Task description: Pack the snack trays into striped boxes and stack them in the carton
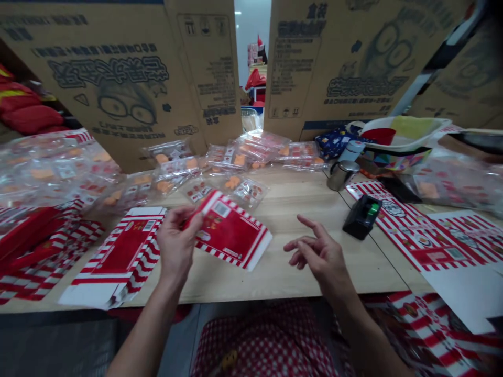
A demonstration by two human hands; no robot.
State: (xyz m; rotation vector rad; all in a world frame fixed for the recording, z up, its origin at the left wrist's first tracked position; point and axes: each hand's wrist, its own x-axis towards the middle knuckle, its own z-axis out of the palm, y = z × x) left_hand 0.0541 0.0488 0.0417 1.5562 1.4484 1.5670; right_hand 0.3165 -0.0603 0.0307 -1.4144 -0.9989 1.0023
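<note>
My left hand (178,233) grips one end of a flat red carton with white striped edges (231,230), tilted above the table. The carton's white end flap points right, toward my right hand (314,248). That hand hovers over the wood with its fingers apart and nothing in them. Left of my left hand lies a stack of the same flat striped cartons (121,246). Behind the held carton are clear plastic packets with orange pieces inside (239,188).
Two large cardboard boxes (204,68) stand along the back. On the right are a black tape dispenser (362,216), a metal cup (341,175), a white tub (412,128) and striped printed sheets (444,241). More packets (47,167) are heaped at left, above red striped cartons (43,241).
</note>
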